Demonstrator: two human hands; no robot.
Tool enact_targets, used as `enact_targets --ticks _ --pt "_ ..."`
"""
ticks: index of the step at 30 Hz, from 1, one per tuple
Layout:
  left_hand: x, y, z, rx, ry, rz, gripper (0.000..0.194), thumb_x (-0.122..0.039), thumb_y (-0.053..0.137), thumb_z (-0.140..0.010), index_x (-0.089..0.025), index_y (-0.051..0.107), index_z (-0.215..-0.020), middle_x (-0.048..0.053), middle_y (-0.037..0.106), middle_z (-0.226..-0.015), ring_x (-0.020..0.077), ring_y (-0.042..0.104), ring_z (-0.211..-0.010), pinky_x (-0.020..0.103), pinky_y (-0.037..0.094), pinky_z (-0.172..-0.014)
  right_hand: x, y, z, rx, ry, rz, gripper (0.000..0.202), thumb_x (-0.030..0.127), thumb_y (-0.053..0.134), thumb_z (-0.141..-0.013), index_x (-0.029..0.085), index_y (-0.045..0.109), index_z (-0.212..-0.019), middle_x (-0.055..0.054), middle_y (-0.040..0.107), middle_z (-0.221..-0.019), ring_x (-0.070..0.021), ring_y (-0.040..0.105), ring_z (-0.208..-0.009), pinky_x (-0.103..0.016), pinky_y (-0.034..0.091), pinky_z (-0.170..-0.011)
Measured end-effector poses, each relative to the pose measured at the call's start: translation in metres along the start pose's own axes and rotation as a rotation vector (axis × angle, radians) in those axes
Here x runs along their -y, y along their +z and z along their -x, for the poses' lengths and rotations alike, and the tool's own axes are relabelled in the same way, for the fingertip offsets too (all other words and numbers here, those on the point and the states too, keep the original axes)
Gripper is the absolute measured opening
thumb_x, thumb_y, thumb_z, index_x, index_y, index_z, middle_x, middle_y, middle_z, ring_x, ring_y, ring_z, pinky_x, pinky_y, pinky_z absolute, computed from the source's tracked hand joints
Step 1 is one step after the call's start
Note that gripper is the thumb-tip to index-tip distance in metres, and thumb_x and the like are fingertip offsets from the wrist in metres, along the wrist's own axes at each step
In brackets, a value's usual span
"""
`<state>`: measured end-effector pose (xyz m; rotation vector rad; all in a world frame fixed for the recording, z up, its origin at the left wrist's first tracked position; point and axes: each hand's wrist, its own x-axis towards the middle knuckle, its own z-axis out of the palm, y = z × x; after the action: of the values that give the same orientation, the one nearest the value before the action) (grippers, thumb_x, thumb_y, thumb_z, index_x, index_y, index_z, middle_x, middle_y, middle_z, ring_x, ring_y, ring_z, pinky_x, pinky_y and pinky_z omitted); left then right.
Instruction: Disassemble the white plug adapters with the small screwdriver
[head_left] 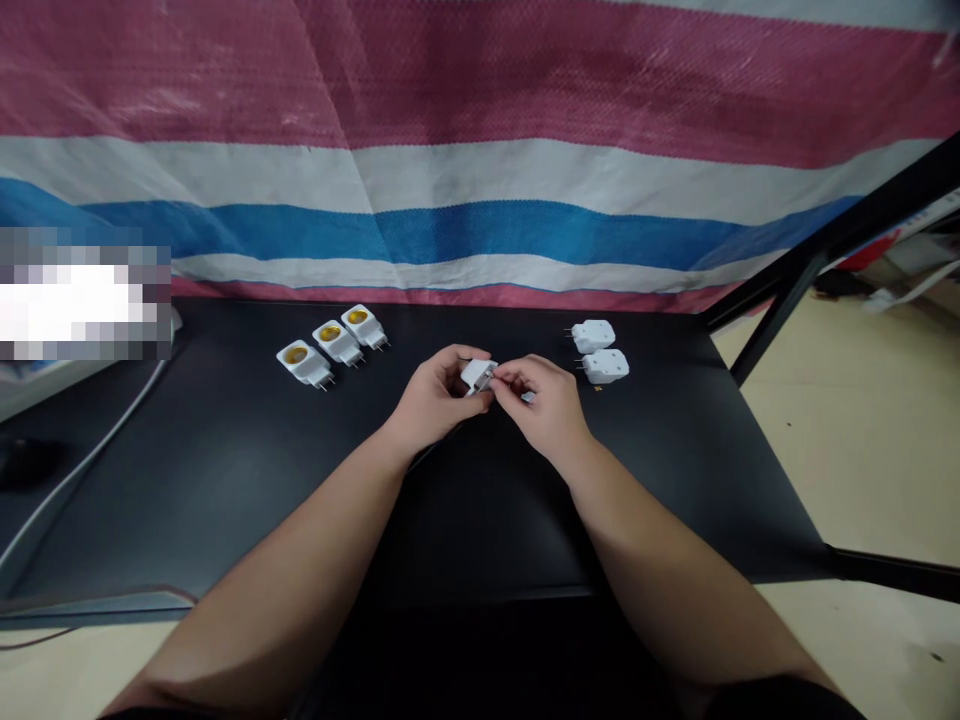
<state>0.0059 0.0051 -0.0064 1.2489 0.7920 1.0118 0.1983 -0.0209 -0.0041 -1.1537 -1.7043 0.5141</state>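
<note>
My left hand (pixel 439 398) is closed around a white plug-in lamp socket (pixel 477 374) above the middle of the black table. At the right end of that socket, the fingertips of my right hand (pixel 544 398) pinch together around a small metallic-looking part; its exact kind is too small to make out. Beneath my right fingers shows a sliver of something pale (pixel 529 397), mostly hidden. Left of my hands, three white lamp sockets with gold screw threads lie in a slanting row, among them the nearest socket (pixel 304 362). Two white plug pieces (pixel 604 366) lie to the right, prongs pointing left.
A tiny brass-coloured piece (pixel 598 388) lies below the right-hand plugs. A white cable (pixel 97 450) and a dark mouse-like object (pixel 30 462) are at the left. Striped sheeting (pixel 465 230) hangs behind the black table (pixel 225 480). A black metal frame (pixel 780 300) stands at the right.
</note>
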Motion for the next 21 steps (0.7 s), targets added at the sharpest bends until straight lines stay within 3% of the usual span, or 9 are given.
enact_targets --ticks 6,9,15,21 --pt "0.001 -0.001 0.000 0.000 -0.009 -0.015 0.053 -0.015 0.094 -0.073 -0.015 0.070 -0.121 0.006 0.078 -0.103 0.0134 0.072 -0.080 0.026 0.061 -0.073 0.003 -0.001 0.000 0.025 0.023 0.007 0.010 0.013 0.068 -0.092 0.023 0.071 -0.090 -0.002 0.069 -0.086 -0.0169 0.067 -0.072 -0.033 0.057 -0.070" --pt "0.002 -0.004 -0.002 -0.053 -0.045 -0.005 0.056 -0.017 0.095 -0.073 -0.016 0.070 -0.122 0.005 0.078 -0.102 0.0130 0.072 -0.077 0.025 0.063 -0.070 0.004 -0.007 -0.002 0.055 0.065 0.023 0.008 0.016 0.069 -0.092 0.023 0.071 -0.089 -0.001 0.068 -0.084 -0.0164 0.064 -0.071 -0.033 0.054 -0.069" --pt "0.000 -0.009 -0.007 -0.212 -0.128 0.080 0.057 -0.016 0.097 -0.068 -0.015 0.070 -0.118 0.003 0.076 -0.096 0.0120 0.072 -0.075 0.023 0.066 -0.068 -0.001 -0.017 -0.004 0.327 0.038 0.241 0.016 0.009 0.073 -0.087 0.023 0.069 -0.082 0.000 0.071 -0.082 -0.0192 0.062 -0.077 -0.037 0.049 -0.076" --pt "-0.004 -0.009 -0.007 -0.229 -0.170 0.142 0.055 -0.021 0.099 -0.070 -0.015 0.072 -0.117 0.004 0.078 -0.096 0.0138 0.073 -0.080 0.023 0.065 -0.067 -0.007 -0.016 -0.001 0.433 0.008 0.348 0.018 0.007 0.080 -0.086 0.024 0.074 -0.086 0.001 0.078 -0.081 -0.0219 0.064 -0.079 -0.041 0.050 -0.080"
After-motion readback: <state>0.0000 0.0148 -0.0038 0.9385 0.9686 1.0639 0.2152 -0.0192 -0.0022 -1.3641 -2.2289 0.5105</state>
